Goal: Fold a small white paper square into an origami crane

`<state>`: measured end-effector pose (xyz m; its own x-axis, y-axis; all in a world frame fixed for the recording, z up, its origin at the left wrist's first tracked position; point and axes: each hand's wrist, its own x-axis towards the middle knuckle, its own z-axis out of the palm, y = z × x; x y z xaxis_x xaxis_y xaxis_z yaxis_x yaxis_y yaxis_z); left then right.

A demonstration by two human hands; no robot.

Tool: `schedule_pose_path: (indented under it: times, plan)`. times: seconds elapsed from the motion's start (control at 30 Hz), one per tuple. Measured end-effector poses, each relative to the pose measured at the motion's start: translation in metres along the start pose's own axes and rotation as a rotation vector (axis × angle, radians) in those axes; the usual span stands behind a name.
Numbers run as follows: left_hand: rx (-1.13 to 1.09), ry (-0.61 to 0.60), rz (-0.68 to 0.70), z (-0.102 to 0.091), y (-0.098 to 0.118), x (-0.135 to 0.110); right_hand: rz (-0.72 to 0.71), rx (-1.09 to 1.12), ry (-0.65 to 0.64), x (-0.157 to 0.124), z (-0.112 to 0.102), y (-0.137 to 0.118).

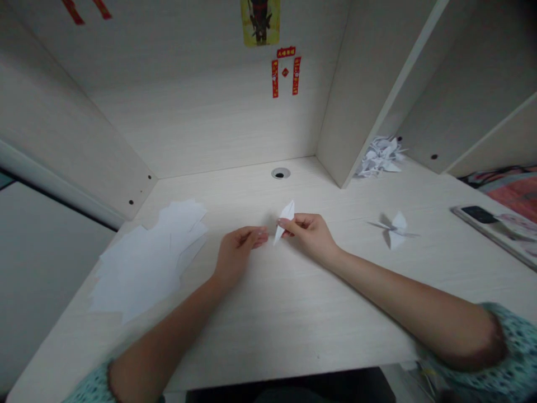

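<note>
A small folded white paper piece (287,212), diamond-shaped with pointed ends, stands tilted above the desk. My right hand (308,232) pinches it between thumb and fingers at its lower right side. Just left of the paper, my left hand (241,249) has its fingers loosely stretched toward it, thumb close above them, with a small gap to the paper and nothing visibly held. A finished-looking folded paper crane (395,229) with spread wings rests on the desk to the right of my right hand.
White paper sheets (142,263) lie in an overlapping pile at left. Several folded paper pieces (381,157) are heaped behind the upright divider (373,84). A tablet-like slab (495,229) with a dark phone-like item lies at right. A cable hole (281,173) sits near the back wall.
</note>
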<state>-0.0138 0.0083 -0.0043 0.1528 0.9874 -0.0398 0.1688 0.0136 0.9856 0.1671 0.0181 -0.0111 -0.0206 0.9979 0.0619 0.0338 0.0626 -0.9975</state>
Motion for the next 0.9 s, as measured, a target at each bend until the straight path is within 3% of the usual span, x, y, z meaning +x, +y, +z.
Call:
schedule_pose_path:
  times: [0.1,0.33,0.63,0.77,0.9]
  plan:
    - [0.016,0.035,0.067,-0.002,0.003,0.001,-0.007,-0.08,-0.131,-0.003,0.002,0.004]
    - [0.07,-0.031,0.095,0.002,0.008,-0.006,-0.046,-0.15,-0.355,-0.009,0.003,0.01]
    - [-0.149,0.083,-0.012,0.005,0.005,-0.002,-0.063,-0.062,-0.121,-0.014,0.01,0.001]
    - [-0.266,0.09,-0.069,0.008,0.004,-0.002,-0.289,-0.148,-0.011,-0.015,0.007,-0.002]
    - [-0.373,0.091,-0.066,0.011,0.007,-0.004,-0.532,-0.378,-0.038,-0.015,0.003,-0.004]
